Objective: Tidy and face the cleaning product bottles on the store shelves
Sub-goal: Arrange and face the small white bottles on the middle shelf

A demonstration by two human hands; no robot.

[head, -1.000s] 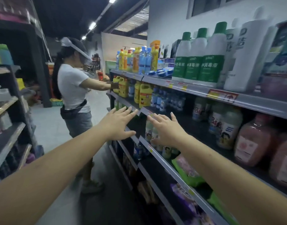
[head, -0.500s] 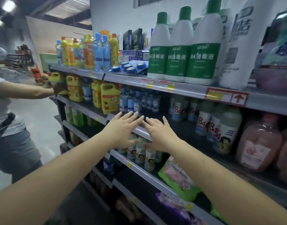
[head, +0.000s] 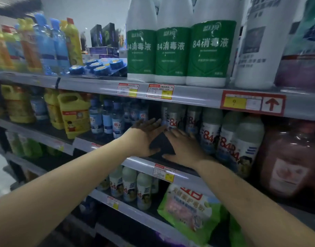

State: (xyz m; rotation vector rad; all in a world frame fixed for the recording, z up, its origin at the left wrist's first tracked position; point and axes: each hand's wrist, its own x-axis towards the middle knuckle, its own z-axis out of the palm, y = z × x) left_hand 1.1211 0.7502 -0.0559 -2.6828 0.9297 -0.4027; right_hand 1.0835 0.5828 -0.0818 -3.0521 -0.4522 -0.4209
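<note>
Both my hands reach into the middle shelf (head: 139, 161), fingers straight. My left hand (head: 144, 134) stretches toward a white "84" bottle (head: 172, 118) at the back of a gap, fingertips at or near it. My right hand (head: 183, 145) lies beside a row of several white "84" bottles (head: 226, 139) that runs to the right; whether it touches them I cannot tell. Neither hand grips anything. Small blue-labelled bottles (head: 107, 120) stand left of the gap. Big white bottles with green labels (head: 172, 52) line the top shelf.
Yellow jugs (head: 74, 114) stand on the middle shelf at left. Pink refill jugs (head: 292, 163) fill its right end. Blue round pucks (head: 99, 66) and tall yellow and blue bottles (head: 46, 45) sit on the top shelf. A green bag (head: 188, 209) and small white bottles (head: 130, 186) lie below.
The view has closed in on the shelves and the other person is out of frame. Both hands have moved from in front of the shelf edge into the middle shelf's gap.
</note>
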